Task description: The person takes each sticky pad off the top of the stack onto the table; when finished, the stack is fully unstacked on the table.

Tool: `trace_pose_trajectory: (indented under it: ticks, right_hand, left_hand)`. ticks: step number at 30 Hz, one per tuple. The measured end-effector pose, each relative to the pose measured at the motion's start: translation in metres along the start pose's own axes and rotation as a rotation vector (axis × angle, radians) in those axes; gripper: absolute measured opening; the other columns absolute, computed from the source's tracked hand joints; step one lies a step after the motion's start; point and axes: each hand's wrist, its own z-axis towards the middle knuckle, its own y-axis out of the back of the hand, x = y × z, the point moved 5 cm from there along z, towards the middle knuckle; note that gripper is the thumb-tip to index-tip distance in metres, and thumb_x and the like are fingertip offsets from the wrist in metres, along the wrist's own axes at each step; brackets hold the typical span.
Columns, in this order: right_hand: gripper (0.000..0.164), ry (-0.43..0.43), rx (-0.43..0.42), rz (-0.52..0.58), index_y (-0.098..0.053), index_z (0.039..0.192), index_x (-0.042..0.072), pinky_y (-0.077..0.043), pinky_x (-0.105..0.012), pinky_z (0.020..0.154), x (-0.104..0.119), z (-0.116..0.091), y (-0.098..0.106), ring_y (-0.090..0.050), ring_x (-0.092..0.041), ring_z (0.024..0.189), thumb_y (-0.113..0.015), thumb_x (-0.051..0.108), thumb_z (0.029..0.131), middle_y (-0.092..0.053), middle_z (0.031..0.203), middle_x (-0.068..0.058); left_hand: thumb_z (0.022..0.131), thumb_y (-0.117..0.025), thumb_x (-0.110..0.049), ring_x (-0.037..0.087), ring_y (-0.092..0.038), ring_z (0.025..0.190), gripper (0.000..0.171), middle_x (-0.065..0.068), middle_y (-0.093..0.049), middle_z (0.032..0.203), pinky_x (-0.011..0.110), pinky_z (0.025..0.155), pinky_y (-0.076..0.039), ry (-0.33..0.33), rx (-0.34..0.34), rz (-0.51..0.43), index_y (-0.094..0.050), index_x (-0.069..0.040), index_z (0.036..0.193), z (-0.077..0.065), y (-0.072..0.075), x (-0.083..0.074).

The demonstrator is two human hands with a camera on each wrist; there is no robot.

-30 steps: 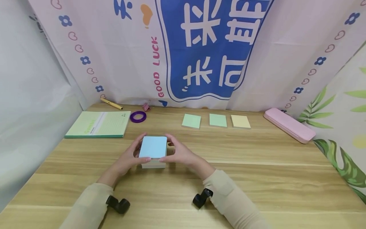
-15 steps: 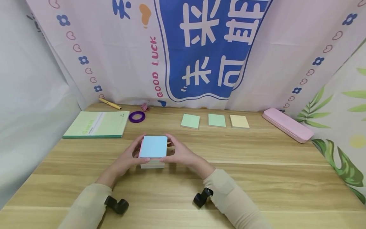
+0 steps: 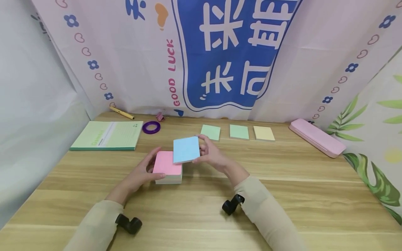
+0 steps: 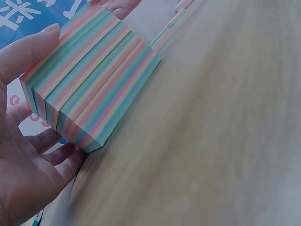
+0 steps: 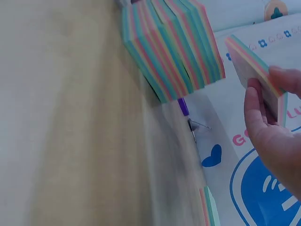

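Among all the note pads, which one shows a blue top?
The pad the right hand holds; the stack is topped pink, the back pads green or yellow.

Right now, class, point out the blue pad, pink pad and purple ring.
Blue pad (image 3: 186, 150): head view, middle of its top face.
Pink pad (image 3: 163, 163): head view, uncovered part of its top.
Purple ring (image 3: 151, 132): head view, near side of its band.

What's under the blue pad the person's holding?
In the head view, a pink-topped stack shows partly beneath; its far-right corner and some table are covered. The right wrist view shows a gap between pad and stack.
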Motion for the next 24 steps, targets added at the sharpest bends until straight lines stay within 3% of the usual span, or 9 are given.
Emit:
trace_pose_trajectory:
  ticks: [4,12,18,24]
  right_hand:
    - [0.086,-0.017,-0.097,0.023,-0.012,0.136,0.018,-0.043,-0.036,0.081,0.005,0.023,0.012,-0.051,-0.026,0.095,-0.051,-0.022,0.070,-0.038,0.125,-0.024]
    - [0.089,-0.156,-0.235,0.076,-0.009,0.138,0.022,-0.042,-0.036,0.083,-0.008,0.074,0.018,-0.053,-0.030,0.088,-0.053,-0.019,0.072,-0.038,0.124,-0.022]
    - [0.094,-0.217,-0.289,0.177,-0.002,0.139,0.020,-0.045,-0.035,0.079,-0.032,0.104,0.022,-0.055,-0.026,0.075,-0.048,-0.025,0.071,-0.011,0.137,-0.025]
    - [0.089,-0.240,-0.359,0.112,-0.010,0.140,0.017,-0.049,-0.029,0.069,-0.046,0.113,0.021,-0.057,-0.021,0.068,-0.050,-0.024,0.071,-0.030,0.130,-0.025]
  left_hand:
    - [0.071,-0.071,-0.022,0.031,-0.012,0.126,0.089,0.016,-0.011,0.140,0.042,0.099,-0.015,-0.024,0.010,-0.020,-0.013,-0.024,0.139,-0.001,0.001,-0.001]
    - [0.072,-0.070,-0.022,0.031,-0.012,0.126,0.087,0.016,-0.011,0.140,0.041,0.100,-0.015,-0.034,0.011,-0.020,-0.014,-0.026,0.138,-0.001,0.001,0.000]
    - [0.071,-0.071,-0.022,0.030,-0.013,0.126,0.087,0.015,-0.012,0.140,0.040,0.100,-0.015,-0.031,0.009,-0.025,-0.016,-0.028,0.137,0.000,0.001,-0.001]
    - [0.070,-0.071,-0.021,0.029,-0.012,0.126,0.087,0.014,-0.010,0.141,0.040,0.100,-0.015,-0.026,0.004,-0.034,-0.016,-0.029,0.137,-0.002,0.002,0.001]
